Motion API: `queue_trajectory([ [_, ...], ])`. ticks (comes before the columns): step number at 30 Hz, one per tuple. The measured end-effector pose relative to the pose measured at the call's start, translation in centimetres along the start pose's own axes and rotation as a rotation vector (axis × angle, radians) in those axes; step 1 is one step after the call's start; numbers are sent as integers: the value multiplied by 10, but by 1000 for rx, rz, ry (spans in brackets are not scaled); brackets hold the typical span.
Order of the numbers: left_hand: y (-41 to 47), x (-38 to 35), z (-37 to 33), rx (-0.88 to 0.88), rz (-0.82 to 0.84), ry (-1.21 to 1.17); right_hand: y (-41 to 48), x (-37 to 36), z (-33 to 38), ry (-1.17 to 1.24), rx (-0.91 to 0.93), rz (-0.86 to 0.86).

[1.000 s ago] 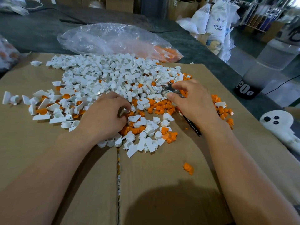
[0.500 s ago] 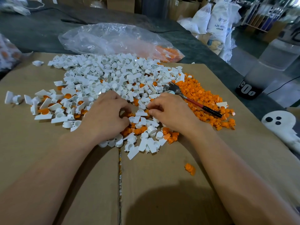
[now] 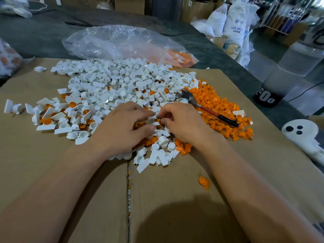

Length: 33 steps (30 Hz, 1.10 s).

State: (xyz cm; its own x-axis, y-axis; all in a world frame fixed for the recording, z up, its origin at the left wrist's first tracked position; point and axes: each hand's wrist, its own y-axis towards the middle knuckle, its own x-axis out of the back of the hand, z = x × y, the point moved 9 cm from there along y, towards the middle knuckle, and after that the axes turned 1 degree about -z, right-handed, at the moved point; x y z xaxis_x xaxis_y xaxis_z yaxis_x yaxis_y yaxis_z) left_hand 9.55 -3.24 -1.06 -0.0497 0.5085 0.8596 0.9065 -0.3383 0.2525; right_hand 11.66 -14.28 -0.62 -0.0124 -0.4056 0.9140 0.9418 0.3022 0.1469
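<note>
Small white plastic pieces (image 3: 112, 88) lie heaped on cardboard (image 3: 175, 199), with orange caps (image 3: 215, 104) piled beside them.

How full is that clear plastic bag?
Nearly empty: the plastic bag lies collapsed, with only some orange pieces at its right end.

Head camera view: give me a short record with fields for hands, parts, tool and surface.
left hand: pinches a small white part
right hand: fingers curled at the same part, hold unclear
white parts: big heap, behind hands
orange caps: heap at right
tool: red-black handle, lying on orange caps
surface: cardboard sheet
</note>
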Motion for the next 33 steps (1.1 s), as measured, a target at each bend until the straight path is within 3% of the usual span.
queue_trajectory([
  [3, -2, -7, -5, -36, 61, 72, -2, -3, 3, -7, 8, 22],
  [10, -3, 0, -4, 5, 40, -45, -6, 4, 10, 58, 28, -28],
  [14, -2, 4, -2, -7, -41, -52, -7, 3, 10, 62, 38, -13],
  [18, -4, 14, -5, -33, -142, -84, -8, 15, 9, 163, 37, -130],
  [24, -10, 36, 4, 115, -339, -392, -12, 31, 11, 302, 41, -281],
  [33, -12, 37, 10, 207, -339, -585, -21, 40, 16, 535, 85, -371],
])
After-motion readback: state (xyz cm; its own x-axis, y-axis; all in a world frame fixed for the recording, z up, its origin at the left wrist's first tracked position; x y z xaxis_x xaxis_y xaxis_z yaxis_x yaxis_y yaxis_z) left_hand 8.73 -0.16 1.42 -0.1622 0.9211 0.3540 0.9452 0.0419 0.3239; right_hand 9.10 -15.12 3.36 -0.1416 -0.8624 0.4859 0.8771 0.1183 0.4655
